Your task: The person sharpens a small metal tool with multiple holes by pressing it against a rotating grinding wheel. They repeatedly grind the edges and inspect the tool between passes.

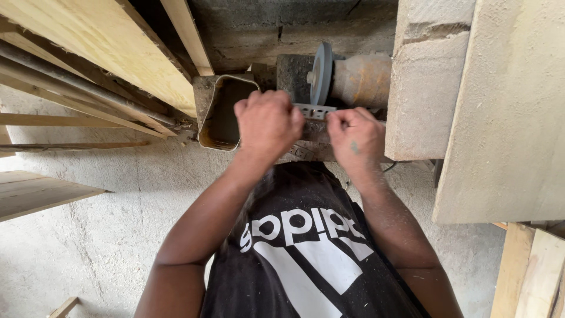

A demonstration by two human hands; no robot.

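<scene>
A grey grinding wheel (321, 72) stands on edge, mounted on a rusty motor (360, 79) against the wall. Below the wheel I hold a flat metal blade (315, 110) with slots in it, its edge against the wheel. My left hand (268, 122) grips the blade's left end, fingers curled over it. My right hand (355, 136) pinches its right end. Most of the blade is hidden under my fingers.
A dented metal can (219, 112) with dark liquid sits left of the grinder. Long wooden planks (112, 41) lean at the left. A concrete block (425, 82) and a large board (512, 112) stand to the right. Concrete floor (106, 235) lies below.
</scene>
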